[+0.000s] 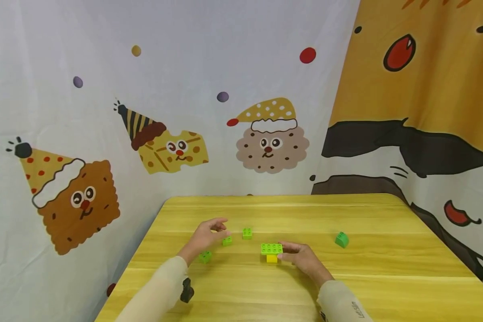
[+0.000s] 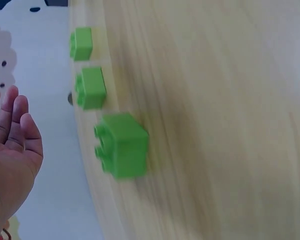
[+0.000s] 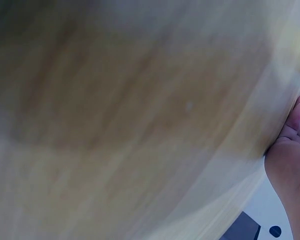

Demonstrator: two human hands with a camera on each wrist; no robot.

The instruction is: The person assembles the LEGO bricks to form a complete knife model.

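In the head view, my right hand grips the right side of a small build: a wide light-green brick on top of a yellow brick. Its thumb is at the yellow brick and the fingers reach behind. My left hand is over the left of the table, fingers loosely bent, holding nothing. By its fingertips lies a small light-green brick, and another light-green brick stands farther right. Under the wrist is a green brick, seen large as a slanted brick in the left wrist view.
A darker green curved brick lies apart at the right of the wooden table. Behind the table hangs a cloth printed with cartoon snacks. A black device is at the left wrist.
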